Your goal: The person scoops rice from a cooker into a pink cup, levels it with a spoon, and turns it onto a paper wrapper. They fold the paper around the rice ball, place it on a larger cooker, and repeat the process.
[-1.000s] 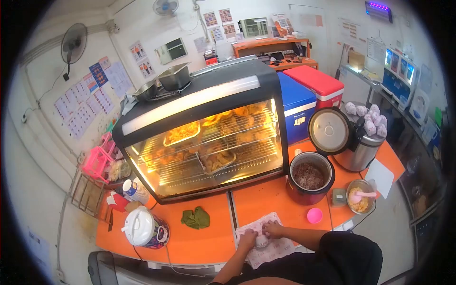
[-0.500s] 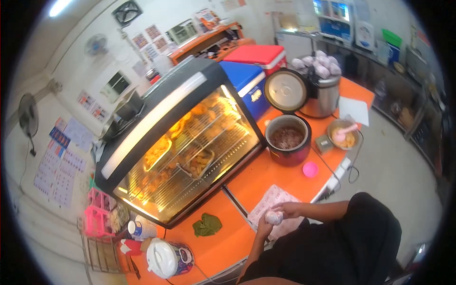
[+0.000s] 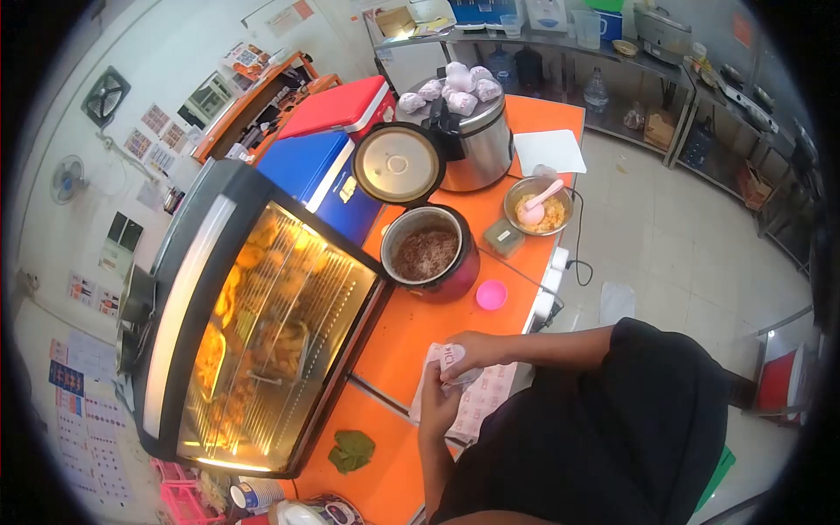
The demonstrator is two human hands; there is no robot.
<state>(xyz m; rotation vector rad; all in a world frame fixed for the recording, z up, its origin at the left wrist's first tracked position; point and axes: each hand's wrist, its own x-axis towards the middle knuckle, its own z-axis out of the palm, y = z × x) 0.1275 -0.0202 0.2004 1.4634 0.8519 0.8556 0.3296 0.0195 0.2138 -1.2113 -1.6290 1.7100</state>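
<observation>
Both my hands are closed around a small rounded bundle wrapped in white printed paper (image 3: 451, 355), held up over the table edge. My left hand (image 3: 439, 399) grips it from below and the left. From the right, my right hand (image 3: 474, 351) presses its fingers on the paper at the top. What the paper encloses is hidden. Beneath my hands lies a stack of pink-and-white printed wrapping sheets (image 3: 482, 404). Beyond them stand a pink cup (image 3: 492, 296) and an open rice cooker (image 3: 455, 284) with dark reddish-brown rice inside.
A lit glass food warmer (image 3: 284, 350) fills the left side. Several wrapped bundles (image 3: 461, 102) sit on a steel cooker (image 3: 481, 153). Right of the rice cooker is a metal bowl (image 3: 567, 203) with a pink spoon (image 3: 544, 198). A green leaf (image 3: 352, 451) lies on the orange table (image 3: 398, 424).
My view has swung to the right, so the table things appear further left. The bundle is turned in my hands, and my right hand now covers more of its top.
</observation>
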